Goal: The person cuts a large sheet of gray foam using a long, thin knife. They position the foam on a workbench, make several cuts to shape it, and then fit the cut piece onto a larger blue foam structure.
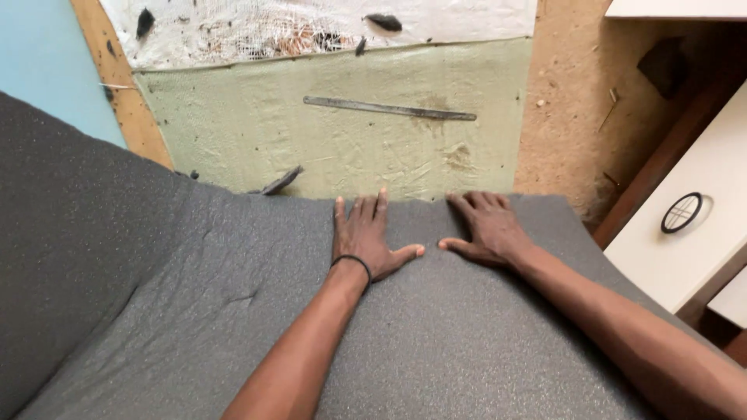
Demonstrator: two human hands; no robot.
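A large dark grey foam sheet (pixel 194 311) fills the lower part of the head view, with creases at its left. My left hand (pixel 366 233) lies flat on it near its far edge, fingers spread, a black band on the wrist. My right hand (pixel 486 229) presses flat beside it, fingertips at the sheet's far edge, thumb pointing toward the left thumb. Neither hand holds anything.
Beyond the foam lies a pale green board (pixel 334 132) with a long flat metal strip (pixel 389 108) on it. A dark foam scrap (pixel 280 180) sits at the sheet's edge. White torn material (pixel 311 23) lies further off. White furniture with a round black vent (pixel 682 212) stands right.
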